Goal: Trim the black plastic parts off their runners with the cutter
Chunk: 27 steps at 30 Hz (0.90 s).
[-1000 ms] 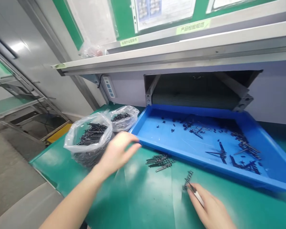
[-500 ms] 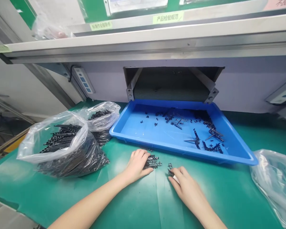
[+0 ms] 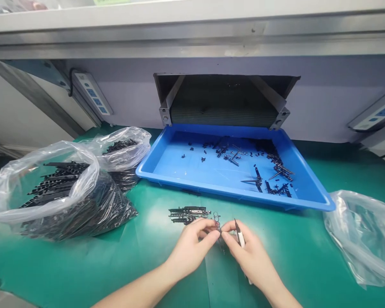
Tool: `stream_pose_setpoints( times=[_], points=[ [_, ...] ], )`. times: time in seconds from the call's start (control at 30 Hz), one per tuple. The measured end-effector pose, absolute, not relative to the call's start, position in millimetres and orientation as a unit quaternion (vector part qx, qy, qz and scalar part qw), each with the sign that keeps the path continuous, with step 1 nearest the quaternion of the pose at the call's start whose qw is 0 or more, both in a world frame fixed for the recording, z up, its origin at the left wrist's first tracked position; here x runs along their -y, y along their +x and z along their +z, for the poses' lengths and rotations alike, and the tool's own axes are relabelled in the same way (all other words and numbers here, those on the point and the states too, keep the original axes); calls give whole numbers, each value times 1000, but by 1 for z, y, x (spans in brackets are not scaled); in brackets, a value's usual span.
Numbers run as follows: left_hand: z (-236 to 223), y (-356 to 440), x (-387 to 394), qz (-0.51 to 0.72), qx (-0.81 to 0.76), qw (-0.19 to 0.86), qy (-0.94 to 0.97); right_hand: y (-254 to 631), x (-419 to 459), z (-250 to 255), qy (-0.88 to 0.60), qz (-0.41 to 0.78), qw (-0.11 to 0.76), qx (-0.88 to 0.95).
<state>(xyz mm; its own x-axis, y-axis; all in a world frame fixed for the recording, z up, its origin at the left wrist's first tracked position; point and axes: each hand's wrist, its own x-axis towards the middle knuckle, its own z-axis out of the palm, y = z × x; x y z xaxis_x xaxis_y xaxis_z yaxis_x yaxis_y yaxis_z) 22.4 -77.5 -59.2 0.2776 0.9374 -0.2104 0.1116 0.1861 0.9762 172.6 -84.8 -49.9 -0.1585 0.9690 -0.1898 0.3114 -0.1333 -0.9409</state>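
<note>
The left hand [image 3: 191, 249] and right hand [image 3: 248, 252] have been brought together just in front of the blue plastic tray [image 3: 231, 190], and a small black moulded piece [image 3: 217, 222] has been lifted off the green worktop [image 3: 308, 261] between them. The piece seems to be pinched by the narrowly closed left hand, though the grip is partly hidden by the fingers. A white-handled craft knife [image 3: 240, 237] is held in the right hand, its blade pointing up just beside the piece. A pile of black moulded parts [image 3: 188, 213] has been left uncovered on the worktop, just behind the left hand and near the tray's front edge. Further moulded strips [image 3: 60, 182] are heaped in a clear plastic bag [image 3: 48, 160] towards the worktop's left edge, and loose black parts [image 3: 231, 156] lie in the tray.
</note>
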Motion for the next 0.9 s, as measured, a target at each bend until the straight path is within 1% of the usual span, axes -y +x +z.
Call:
stream_pose_setpoints(
  times=[0.07, 0.23, 0.37, 0.47, 0.57, 0.67, 0.77, 0.9],
  points=[
    [-51, 27, 80, 375, -468, 660, 453, 169, 90, -48, -557, 524, 333, 552],
    [-46, 19, 82, 395, -419, 721, 385, 171, 95, -53, -560, 469, 349, 588],
    [-55, 11, 84, 354, -305, 831, 301, 174, 93, -52, -576, 460, 373, 564],
    [-59, 11, 85, 306, -229, 894, 232, 177, 90, -51, -560, 502, 360, 552],
    [-57, 14, 87, 291, -232, 904, 208, 179, 88, -53, -533, 524, 344, 568],
    [-52, 14, 88, 295, -262, 894, 214, 179, 87, -54, -528, 523, 354, 568],
    [-50, 13, 88, 269, -276, 899, 208, 178, 87, -54, -519, 534, 359, 562],
    [-51, 14, 90, 266, -320, 880, 231, 178, 87, -55, -544, 495, 330, 592]
  ],
)
